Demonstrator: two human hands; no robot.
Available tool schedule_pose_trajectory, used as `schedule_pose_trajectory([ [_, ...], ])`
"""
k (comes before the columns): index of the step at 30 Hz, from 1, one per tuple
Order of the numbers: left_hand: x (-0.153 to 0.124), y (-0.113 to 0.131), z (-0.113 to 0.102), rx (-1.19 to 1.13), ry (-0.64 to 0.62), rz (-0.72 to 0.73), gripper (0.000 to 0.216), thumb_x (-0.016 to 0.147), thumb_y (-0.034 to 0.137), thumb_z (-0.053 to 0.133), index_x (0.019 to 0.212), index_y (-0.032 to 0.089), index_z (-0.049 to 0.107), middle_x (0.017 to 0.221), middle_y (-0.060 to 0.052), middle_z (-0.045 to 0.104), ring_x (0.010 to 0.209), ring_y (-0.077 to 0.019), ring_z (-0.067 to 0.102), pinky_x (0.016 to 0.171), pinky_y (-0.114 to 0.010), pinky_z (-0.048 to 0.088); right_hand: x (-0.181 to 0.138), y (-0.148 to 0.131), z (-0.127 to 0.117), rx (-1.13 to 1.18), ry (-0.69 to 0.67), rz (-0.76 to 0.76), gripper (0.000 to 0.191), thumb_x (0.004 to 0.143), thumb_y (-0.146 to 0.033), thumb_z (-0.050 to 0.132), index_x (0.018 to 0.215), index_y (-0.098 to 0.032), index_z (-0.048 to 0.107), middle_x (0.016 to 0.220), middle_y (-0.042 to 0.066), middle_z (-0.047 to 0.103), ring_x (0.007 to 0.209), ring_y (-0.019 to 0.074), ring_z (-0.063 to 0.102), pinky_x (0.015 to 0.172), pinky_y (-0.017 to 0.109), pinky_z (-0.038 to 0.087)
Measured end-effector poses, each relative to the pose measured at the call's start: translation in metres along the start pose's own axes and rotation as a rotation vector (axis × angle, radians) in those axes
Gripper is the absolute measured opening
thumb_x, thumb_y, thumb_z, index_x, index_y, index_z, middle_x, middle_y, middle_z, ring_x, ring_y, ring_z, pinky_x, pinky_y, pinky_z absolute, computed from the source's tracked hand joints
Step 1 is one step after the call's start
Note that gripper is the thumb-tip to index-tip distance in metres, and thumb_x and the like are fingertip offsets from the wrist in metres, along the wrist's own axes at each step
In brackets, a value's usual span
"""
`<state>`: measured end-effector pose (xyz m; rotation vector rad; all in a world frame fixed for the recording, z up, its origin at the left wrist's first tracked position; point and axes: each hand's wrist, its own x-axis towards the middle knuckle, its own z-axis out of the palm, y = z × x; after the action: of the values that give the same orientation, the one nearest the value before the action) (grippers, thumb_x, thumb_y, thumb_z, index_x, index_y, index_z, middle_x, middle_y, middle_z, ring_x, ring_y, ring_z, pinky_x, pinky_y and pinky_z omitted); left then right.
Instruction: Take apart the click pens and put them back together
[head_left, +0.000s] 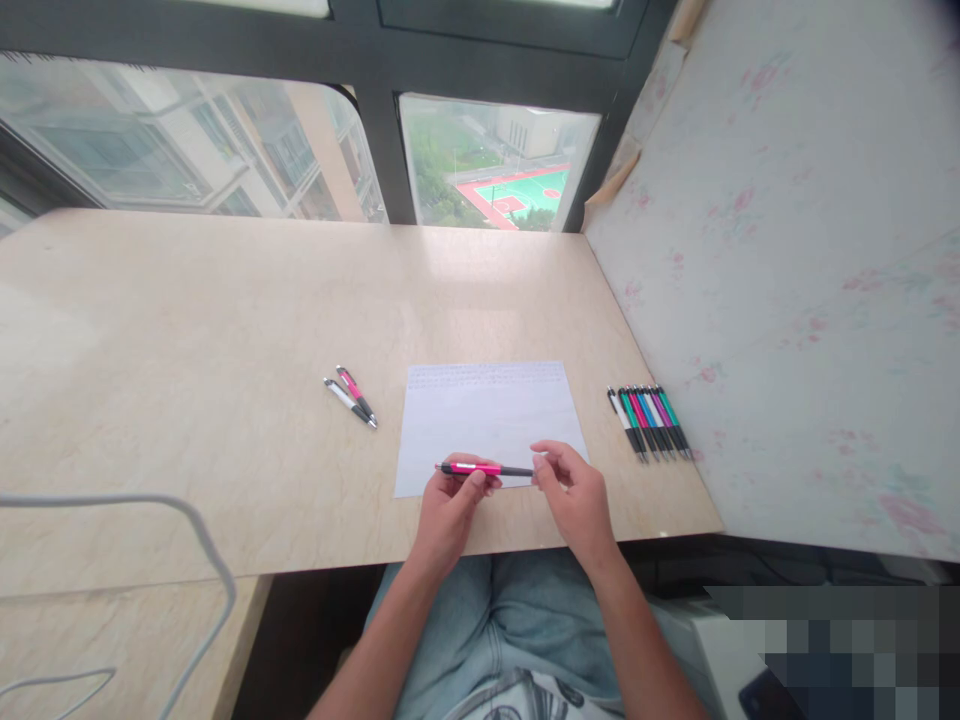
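I saw left hand (450,505) fingers closed around pink-and-black plastic click pen (480,468) | right hand (574,495) pinched its dark end | pen lay level over white paper sheet (487,410), near beige stone-look table (187,380) front edge

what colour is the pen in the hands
Pink pen with a black tip, clearest in the head view.

glossy plastic pen (480,468), matt paper sheet (487,415), polished marble-look table (187,380)

End of pen (480,468) behind right fingers (543,472); handwriting (487,375) illegibly small.
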<state>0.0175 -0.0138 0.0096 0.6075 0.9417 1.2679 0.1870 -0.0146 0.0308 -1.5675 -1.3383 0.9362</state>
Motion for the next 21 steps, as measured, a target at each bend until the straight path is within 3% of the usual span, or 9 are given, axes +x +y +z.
schedule_pose_trajectory([
  [3, 0.001, 0.0, -0.001, -0.016, -0.002, -0.006, 0.018, 0.079, 0.031, 0.076, 0.087, 0.016, 0.07, 0.081, -0.005, 0.07, 0.071, -0.0148, 0.063, 0.069, -0.027, 0.047, -0.001, -0.001, 0.001, 0.08, -0.047, 0.016, 0.029, 0.094, -0.044, 0.053, 0.103, -0.02, 0.066, 0.058, -0.002, 0.061, 0.054, 0.0157, 0.06, 0.054, 0.026, 0.048],
  [7, 0.003, -0.002, -0.004, -0.119, 0.023, -0.029, 0.017, 0.079, 0.028, 0.076, 0.09, 0.017, 0.07, 0.084, -0.004, 0.07, 0.071, -0.0124, 0.062, 0.068, -0.025, 0.048, -0.004, -0.006, -0.001, 0.135, -0.145, -0.043, 0.022, 0.092, -0.038, 0.056, 0.105, -0.021, 0.061, 0.07, 0.001, 0.068, 0.063, 0.0168, 0.065, 0.06, 0.027, 0.051],
  [11, 0.005, -0.005, -0.007, -0.155, 0.026, -0.037, 0.015, 0.081, 0.026, 0.074, 0.091, 0.017, 0.069, 0.087, -0.005, 0.071, 0.073, -0.0124, 0.064, 0.069, -0.024, 0.049, -0.005, -0.011, -0.004, 0.036, -0.158, -0.076, 0.017, 0.093, -0.036, 0.055, 0.088, -0.022, 0.062, 0.077, 0.003, 0.07, 0.072, 0.0181, 0.066, 0.069, 0.028, 0.051],
  [21, 0.003, -0.005, -0.006, -0.145, 0.005, -0.04, 0.014, 0.08, 0.026, 0.075, 0.09, 0.017, 0.07, 0.086, -0.005, 0.073, 0.071, -0.0121, 0.064, 0.07, -0.025, 0.049, -0.005, -0.014, -0.005, -0.165, -0.167, -0.19, 0.032, 0.1, -0.033, 0.041, 0.072, -0.021, 0.053, 0.063, -0.002, 0.051, 0.061, 0.014, 0.05, 0.061, 0.026, 0.037],
])
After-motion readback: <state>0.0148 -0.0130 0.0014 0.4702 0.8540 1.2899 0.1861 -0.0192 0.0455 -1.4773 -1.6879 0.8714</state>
